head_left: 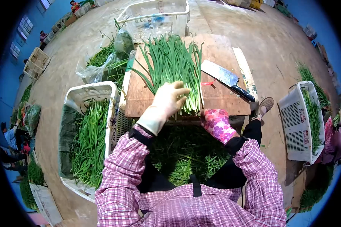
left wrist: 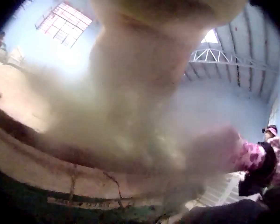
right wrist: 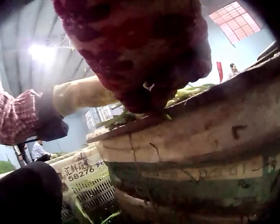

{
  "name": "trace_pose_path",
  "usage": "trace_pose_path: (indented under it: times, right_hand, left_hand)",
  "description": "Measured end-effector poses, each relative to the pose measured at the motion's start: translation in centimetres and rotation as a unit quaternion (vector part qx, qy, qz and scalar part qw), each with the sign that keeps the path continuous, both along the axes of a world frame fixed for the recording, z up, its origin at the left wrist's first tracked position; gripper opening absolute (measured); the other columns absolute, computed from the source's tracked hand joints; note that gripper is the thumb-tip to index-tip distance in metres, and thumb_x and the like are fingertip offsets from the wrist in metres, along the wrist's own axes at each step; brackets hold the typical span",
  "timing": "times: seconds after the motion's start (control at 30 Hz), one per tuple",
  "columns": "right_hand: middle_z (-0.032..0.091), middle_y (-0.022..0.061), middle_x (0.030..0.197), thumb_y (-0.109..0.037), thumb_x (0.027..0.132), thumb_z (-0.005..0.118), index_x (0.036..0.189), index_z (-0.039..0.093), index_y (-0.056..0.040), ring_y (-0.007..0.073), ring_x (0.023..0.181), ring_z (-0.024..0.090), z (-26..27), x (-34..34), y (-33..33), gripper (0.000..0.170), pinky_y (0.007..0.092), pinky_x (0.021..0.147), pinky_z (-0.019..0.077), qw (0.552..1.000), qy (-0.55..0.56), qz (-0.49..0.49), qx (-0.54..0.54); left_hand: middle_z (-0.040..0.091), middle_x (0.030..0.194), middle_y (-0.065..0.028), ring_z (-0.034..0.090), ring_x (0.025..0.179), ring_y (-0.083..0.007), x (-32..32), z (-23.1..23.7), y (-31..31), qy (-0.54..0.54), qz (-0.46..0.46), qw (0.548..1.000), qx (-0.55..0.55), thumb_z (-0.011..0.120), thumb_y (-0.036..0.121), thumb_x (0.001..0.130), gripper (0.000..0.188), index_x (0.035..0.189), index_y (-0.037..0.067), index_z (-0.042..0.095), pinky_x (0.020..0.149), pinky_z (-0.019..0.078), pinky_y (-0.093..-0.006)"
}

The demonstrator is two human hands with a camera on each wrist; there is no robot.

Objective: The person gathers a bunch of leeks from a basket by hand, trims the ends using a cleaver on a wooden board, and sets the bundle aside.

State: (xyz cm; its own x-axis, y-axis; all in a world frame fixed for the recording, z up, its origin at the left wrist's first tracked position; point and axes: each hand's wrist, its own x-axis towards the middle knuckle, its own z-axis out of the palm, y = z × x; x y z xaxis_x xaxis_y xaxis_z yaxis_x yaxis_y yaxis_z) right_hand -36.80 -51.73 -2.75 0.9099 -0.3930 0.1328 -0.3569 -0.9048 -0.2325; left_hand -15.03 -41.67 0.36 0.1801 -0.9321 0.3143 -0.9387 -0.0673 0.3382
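Note:
A thick bunch of green chives (head_left: 170,60) lies across the wooden board (head_left: 219,102), its pale stem ends toward the person. My left hand (head_left: 166,100), in a cream rubber glove, lies over the lower stems with its fingers loosely spread; the left wrist view is mostly blurred. At the board's near edge, my right hand (head_left: 218,123), in a pink flowered glove, has its fingers curled. It pinches the lower end of a chive stalk (head_left: 201,90) set apart along the bunch's right side. A cleaver (head_left: 221,75) with a black handle rests on the board's right, beside a red tie (head_left: 207,83).
A white crate (head_left: 113,90) full of chives stands to the left, behind it a plastic bag (head_left: 98,72) of greens. Another white crate (head_left: 155,24) is beyond the board, and one more crate (head_left: 295,125) at right. Loose greens (head_left: 185,166) lie below the board.

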Motion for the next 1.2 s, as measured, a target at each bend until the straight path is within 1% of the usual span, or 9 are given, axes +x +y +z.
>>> trace_pose_path:
  times: [0.2, 0.27, 0.33, 0.43, 0.6, 0.73, 0.97, 1.13, 1.2]
  right_hand:
    - [0.071, 0.0109, 0.080, -0.032, 0.084, 0.064, 0.096, 0.070, -0.0122, 0.0314, 0.078, 0.071, 2.4, -2.7, 1.4, 0.024, 0.0442, 0.069, 0.0559, 0.900, 0.367, 0.176, 0.154]
    - [0.072, 0.0149, 0.096, -0.039, 0.089, 0.064, 0.104, 0.071, -0.0104, 0.0325, 0.092, 0.070, 4.1, -2.4, 0.6, 0.033, 0.0405, 0.081, 0.0555, 0.968, 0.163, 0.017, 0.188]
    - [0.071, 0.0174, 0.102, -0.031, 0.092, 0.064, 0.112, 0.068, -0.0056, 0.0327, 0.094, 0.069, 4.0, -0.6, -2.1, 0.033, 0.0408, 0.083, 0.0547, 0.962, -0.008, -0.058, 0.268]
    - [0.070, 0.0192, 0.108, -0.021, 0.092, 0.065, 0.121, 0.061, 0.0006, 0.0326, 0.100, 0.068, 3.2, 3.4, -3.4, 0.036, 0.0411, 0.084, 0.0527, 0.945, -0.141, -0.163, 0.246]
    - [0.070, 0.0198, 0.110, -0.015, 0.086, 0.071, 0.118, 0.063, 0.0014, 0.0321, 0.105, 0.067, -0.3, 6.0, -3.4, 0.036, 0.0391, 0.089, 0.0520, 0.946, -0.141, -0.156, 0.246]
    - [0.071, 0.0185, 0.108, -0.012, 0.085, 0.070, 0.116, 0.064, 0.0001, 0.0315, 0.103, 0.068, -0.7, 6.4, -2.2, 0.034, 0.0384, 0.087, 0.0527, 0.945, -0.139, -0.142, 0.260]
    - [0.071, 0.0196, 0.094, -0.023, 0.086, 0.072, 0.107, 0.068, -0.0022, 0.0323, 0.090, 0.070, 1.0, 4.8, -4.8, 0.030, 0.0408, 0.079, 0.0534, 0.938, -0.119, -0.220, 0.241]
    - [0.071, 0.0232, 0.097, -0.030, 0.083, 0.076, 0.125, 0.061, 0.0029, 0.0345, 0.092, 0.070, -0.8, 5.3, -10.7, 0.055, 0.0397, 0.080, 0.0538, 0.927, -0.142, -0.284, 0.198]
    - [0.073, 0.0202, 0.093, -0.025, 0.081, 0.076, 0.113, 0.069, 0.0019, 0.0316, 0.090, 0.071, -1.0, 6.6, -11.2, 0.042, 0.0369, 0.080, 0.0549, 0.921, -0.151, -0.255, 0.253]
  left_hand:
    - [0.067, 0.124, -0.0093, 0.066, 0.099, -0.0226, 0.6, -0.2, -0.1, 0.143, 0.017, 0.983, -0.118, 0.070, 0.013, 0.089, 0.031, 0.120, 0.018, 0.070, 0.086, 0.0549, -0.0360]
    - [0.074, 0.096, -0.0031, 0.063, 0.072, -0.0076, 2.4, 0.3, 2.4, 0.282, 0.185, 0.928, -0.161, 0.066, 0.011, 0.095, 0.025, 0.120, 0.009, 0.070, 0.062, 0.0519, -0.0237]
    - [0.073, 0.086, -0.0007, 0.057, 0.062, -0.0039, 6.4, -2.8, 5.1, 0.261, 0.282, 0.911, -0.150, 0.063, 0.010, 0.096, 0.025, 0.120, 0.009, 0.070, 0.055, 0.0476, -0.0219]
    - [0.074, 0.105, -0.0088, 0.069, 0.091, -0.0148, 5.5, -1.3, 7.5, 0.246, 0.365, 0.897, 0.025, 0.062, 0.012, 0.095, 0.028, 0.122, 0.007, 0.068, 0.082, 0.0536, -0.0248]
    - [0.068, 0.125, -0.0124, 0.065, 0.110, -0.0177, 1.4, -1.2, 5.5, 0.414, 0.253, 0.874, 0.001, 0.059, 0.011, 0.095, 0.040, 0.134, 0.009, 0.059, 0.097, 0.0484, -0.0291]
    - [0.067, 0.124, -0.0175, 0.065, 0.115, -0.0274, -1.5, 0.2, 3.6, 0.322, 0.194, 0.926, -0.015, 0.058, 0.008, 0.093, 0.044, 0.137, 0.010, 0.056, 0.098, 0.0488, -0.0329]
    - [0.075, 0.095, -0.0077, 0.071, 0.081, -0.0167, 5.0, -1.7, 6.1, 0.195, 0.341, 0.920, 0.010, 0.065, 0.019, 0.092, 0.034, 0.126, 0.016, 0.067, 0.075, 0.0559, -0.0302]
    - [0.073, 0.085, -0.0128, 0.068, 0.071, -0.0192, 8.7, 0.2, 5.2, 0.279, 0.369, 0.886, 0.042, 0.069, 0.022, 0.088, 0.034, 0.120, 0.009, 0.068, 0.066, 0.0539, -0.0328]
    - [0.073, 0.085, -0.0120, 0.069, 0.072, -0.0191, 8.8, 0.9, 4.6, 0.313, 0.349, 0.881, 0.065, 0.071, 0.024, 0.087, 0.032, 0.115, 0.008, 0.070, 0.068, 0.0541, -0.0328]
